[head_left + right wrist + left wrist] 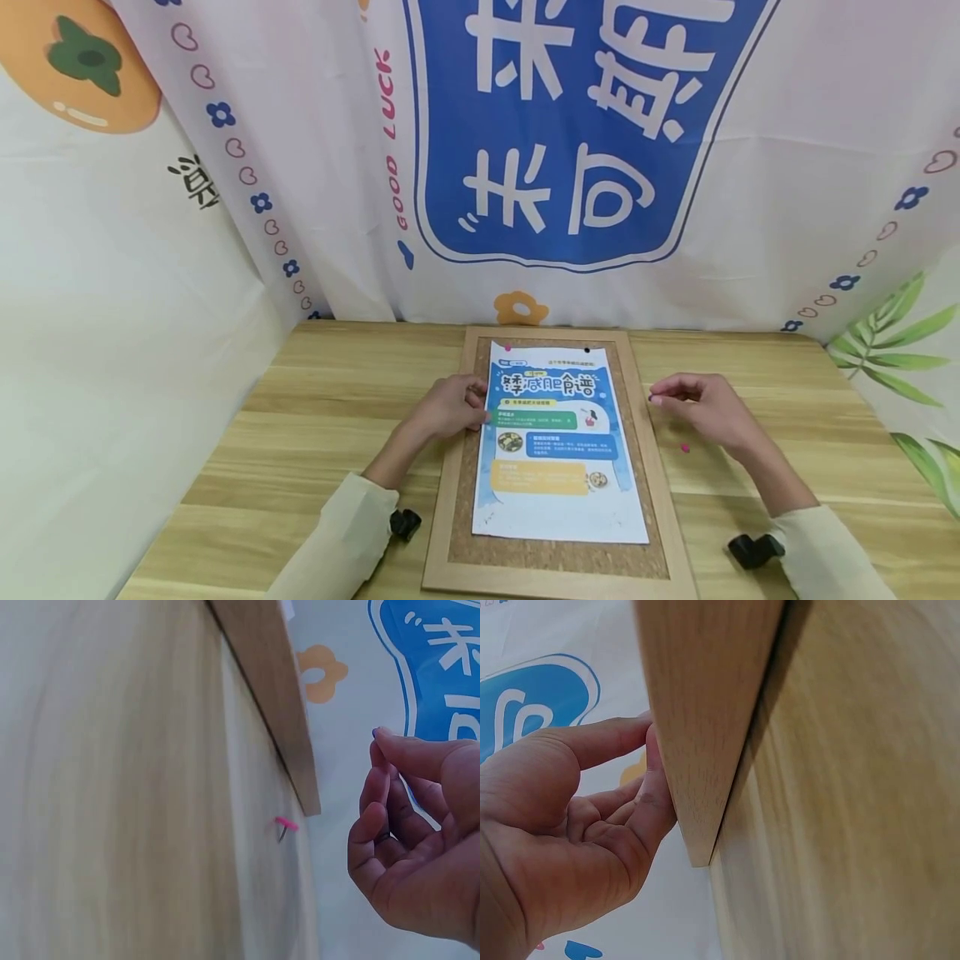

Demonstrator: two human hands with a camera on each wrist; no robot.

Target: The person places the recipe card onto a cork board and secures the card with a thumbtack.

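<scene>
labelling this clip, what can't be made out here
Head view: fine print on the white-and-blue paper sheet, too small.
Right wrist view: most of the tiny blue object, hidden by the pinching right hand.
Left wrist view: face of the pale wood-framed rectangular cork board, hidden by its frame.

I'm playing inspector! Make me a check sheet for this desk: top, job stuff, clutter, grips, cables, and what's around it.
Surface: light wood-grain tabletop.
Job's things: rectangular cork board with pale wooden frame; on it, a white printed paper sheet, small pink pin top left, small black pin top right, none seen at the bottom corners. A loose pink-headed pin lies right of the board.
Clutter: nothing seen.
Left grip, bare hand: at the sheet's left edge; pinching unclear.
Right grip, bare hand: pinches a tiny bluish item, maybe a pin.
Cables: nothing seen.
Surroundings: white printed cloth backdrop with a blue emblem.
</scene>
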